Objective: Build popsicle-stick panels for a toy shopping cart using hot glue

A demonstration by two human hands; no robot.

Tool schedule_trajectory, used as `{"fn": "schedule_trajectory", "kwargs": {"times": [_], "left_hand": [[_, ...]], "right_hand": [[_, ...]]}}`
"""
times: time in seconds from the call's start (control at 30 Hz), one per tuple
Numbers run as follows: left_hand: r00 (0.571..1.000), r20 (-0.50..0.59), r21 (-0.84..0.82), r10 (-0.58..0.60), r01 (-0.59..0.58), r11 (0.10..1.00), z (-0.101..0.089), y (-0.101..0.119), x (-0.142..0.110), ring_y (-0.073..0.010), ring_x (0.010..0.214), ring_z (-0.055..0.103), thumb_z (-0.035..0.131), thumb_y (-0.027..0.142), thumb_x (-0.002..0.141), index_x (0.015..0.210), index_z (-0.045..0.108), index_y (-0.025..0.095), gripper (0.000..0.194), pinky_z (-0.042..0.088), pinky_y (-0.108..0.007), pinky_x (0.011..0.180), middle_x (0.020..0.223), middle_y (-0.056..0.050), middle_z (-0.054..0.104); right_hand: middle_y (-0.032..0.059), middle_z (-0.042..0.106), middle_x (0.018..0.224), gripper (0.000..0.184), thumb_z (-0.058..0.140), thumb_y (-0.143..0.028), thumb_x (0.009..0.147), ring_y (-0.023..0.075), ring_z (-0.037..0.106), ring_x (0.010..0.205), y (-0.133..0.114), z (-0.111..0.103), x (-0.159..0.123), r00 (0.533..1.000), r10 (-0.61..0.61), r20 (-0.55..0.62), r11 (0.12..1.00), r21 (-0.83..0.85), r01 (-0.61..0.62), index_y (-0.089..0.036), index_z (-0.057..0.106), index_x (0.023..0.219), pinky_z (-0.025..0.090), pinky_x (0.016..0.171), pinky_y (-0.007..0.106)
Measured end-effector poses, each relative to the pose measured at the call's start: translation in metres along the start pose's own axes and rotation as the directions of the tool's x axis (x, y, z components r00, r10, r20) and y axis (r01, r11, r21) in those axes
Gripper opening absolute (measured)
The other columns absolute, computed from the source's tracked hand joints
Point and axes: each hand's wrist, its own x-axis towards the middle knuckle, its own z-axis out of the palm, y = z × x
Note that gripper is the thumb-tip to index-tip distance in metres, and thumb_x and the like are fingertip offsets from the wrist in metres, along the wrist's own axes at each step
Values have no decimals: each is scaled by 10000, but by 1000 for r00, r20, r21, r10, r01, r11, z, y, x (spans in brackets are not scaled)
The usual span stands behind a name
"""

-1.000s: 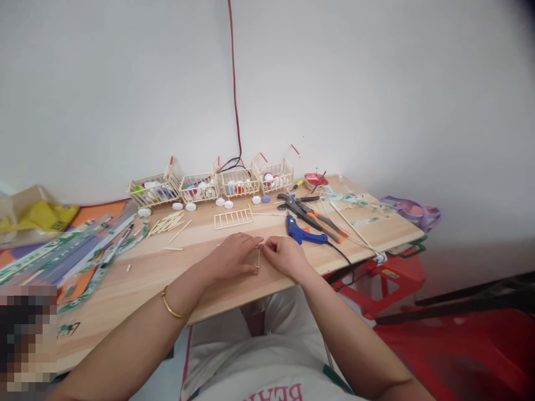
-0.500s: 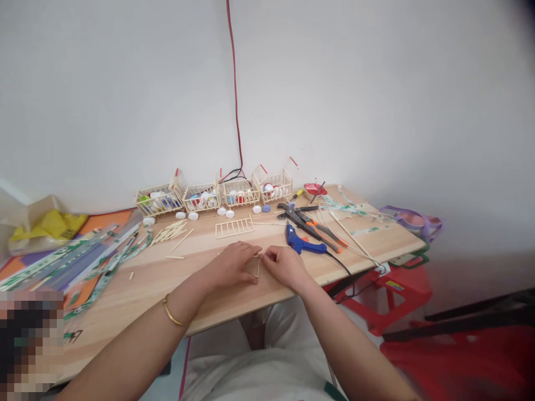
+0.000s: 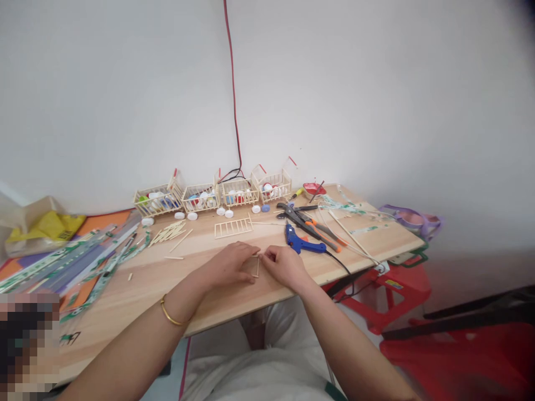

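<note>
My left hand lies on the wooden board with its fingers pressed down on a small frame of thin wooden sticks. Just to the right, my right hand pinches the upper end of that stick frame. The two hands nearly touch. Most of the frame is hidden under my left fingers. A finished ladder-like stick panel lies flat a little farther back.
Four stick baskets with bottle caps line the wall. A blue glue gun, pliers and long sticks lie to the right. Loose sticks and green-printed wrappers are at left. Red stools stand beside the board.
The view has shifted slightly upward. Both hands stay on the stick frame with only small finger movements.
</note>
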Motion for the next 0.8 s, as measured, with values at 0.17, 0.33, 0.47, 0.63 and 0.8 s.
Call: {"fn": "schedule_trajectory", "kwargs": {"times": [0.17, 0.33, 0.47, 0.63, 0.8], "left_hand": [[999, -14, 0, 30, -30, 1000, 0, 1, -1, -277, 1139, 533, 713, 390, 698, 1255, 509, 192, 625, 397, -423, 962, 1251, -137, 585], [999, -16, 10, 32, -32, 999, -1, 1, 0, -278, 1128, 538, 716, 380, 695, 1237, 519, 184, 609, 400, -421, 960, 1233, -132, 595], [999, 1, 14, 32, -32, 999, -1, 2, 0, -282, 1132, 533, 719, 379, 690, 1232, 521, 159, 618, 402, -421, 964, 1230, -141, 595], [1000, -6, -40, 15, -15, 999, -3, -2, -1, -266, 1124, 550, 707, 387, 695, 1247, 518, 182, 618, 412, -408, 962, 1249, -130, 591], [965, -240, -151, -107, 71, 986, -14, -13, -2, -204, 1019, 612, 579, 357, 799, 1167, 579, 180, 408, 458, -343, 904, 1141, -92, 660]], "right_hand": [[16, 682, 698, 320, 486, -451, 862, 121, 569, 622, 0, 1, 0, 1000, 0, -10, 1000, -8, 0, -209, 654, 736, 260, 534, 226], [14, 683, 701, 324, 481, -449, 866, 120, 572, 628, 0, 0, -1, 1000, 1, -4, 1000, -11, -1, -208, 650, 730, 266, 538, 228], [10, 680, 702, 308, 485, -432, 862, 120, 574, 634, 0, 0, 0, 1000, -3, -7, 1000, -13, 2, -209, 643, 720, 266, 538, 228], [9, 671, 680, 302, 492, -431, 853, 119, 562, 616, 1, 1, 1, 1000, -11, -3, 1000, -2, 11, -207, 638, 711, 264, 536, 227], [5, 667, 689, 289, 498, -426, 847, 116, 541, 598, 3, 0, 0, 1000, -13, -25, 1000, 9, 13, -205, 633, 717, 272, 536, 227]]}}
